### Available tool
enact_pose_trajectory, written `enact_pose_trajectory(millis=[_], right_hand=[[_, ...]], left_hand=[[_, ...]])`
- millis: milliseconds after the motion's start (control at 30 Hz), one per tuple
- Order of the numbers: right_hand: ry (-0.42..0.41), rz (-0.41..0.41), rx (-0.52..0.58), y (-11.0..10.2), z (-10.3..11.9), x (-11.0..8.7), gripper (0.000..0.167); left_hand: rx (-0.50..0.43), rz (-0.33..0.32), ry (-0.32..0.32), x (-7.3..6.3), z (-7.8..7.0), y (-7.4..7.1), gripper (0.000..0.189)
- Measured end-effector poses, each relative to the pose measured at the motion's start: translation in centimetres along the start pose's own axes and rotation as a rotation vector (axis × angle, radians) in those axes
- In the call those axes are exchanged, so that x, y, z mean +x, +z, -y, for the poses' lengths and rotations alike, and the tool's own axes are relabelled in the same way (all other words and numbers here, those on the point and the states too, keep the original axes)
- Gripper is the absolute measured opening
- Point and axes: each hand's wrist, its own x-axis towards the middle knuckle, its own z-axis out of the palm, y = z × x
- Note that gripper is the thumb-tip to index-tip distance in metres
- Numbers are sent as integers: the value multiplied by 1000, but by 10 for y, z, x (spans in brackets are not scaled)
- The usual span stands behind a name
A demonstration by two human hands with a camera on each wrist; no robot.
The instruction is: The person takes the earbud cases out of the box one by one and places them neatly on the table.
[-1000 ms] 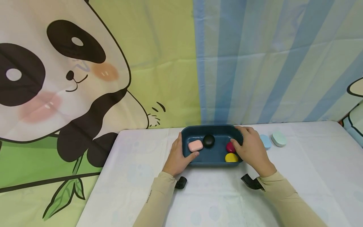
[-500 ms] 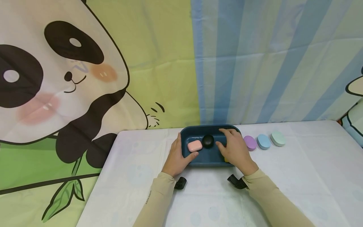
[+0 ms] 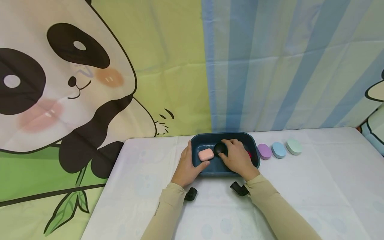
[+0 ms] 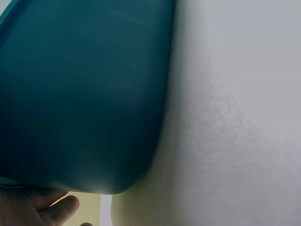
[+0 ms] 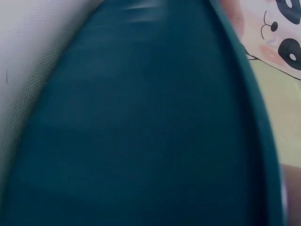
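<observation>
The white table (image 3: 324, 186) covers most of the head view's lower half, the blue tray (image 3: 217, 167) just below frame centre, its left end clasped by the left grip (image 3: 187, 166). The wrist views show mostly tray wall; only the head view shows 3 discs (image 3: 279, 150) at right and, inside the tray, a pink block (image 3: 206, 154) and the black piece (image 3: 219, 148) pinched by the right grip (image 3: 238, 159).
</observation>
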Motion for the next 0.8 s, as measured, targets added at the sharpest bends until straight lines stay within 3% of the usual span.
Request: enact_pose_trajectory(millis=[267, 467, 800], right_hand=[[-40, 92, -58, 8, 4, 8, 54], [-26, 158, -77, 13, 4, 11, 49], [-51, 139, -68, 15, 3, 13, 44]], left_hand=[[6, -3, -6, 0, 1, 0, 113], [-7, -2, -9, 0, 1, 1, 113], [-15, -5, -15, 1, -1, 1, 110]])
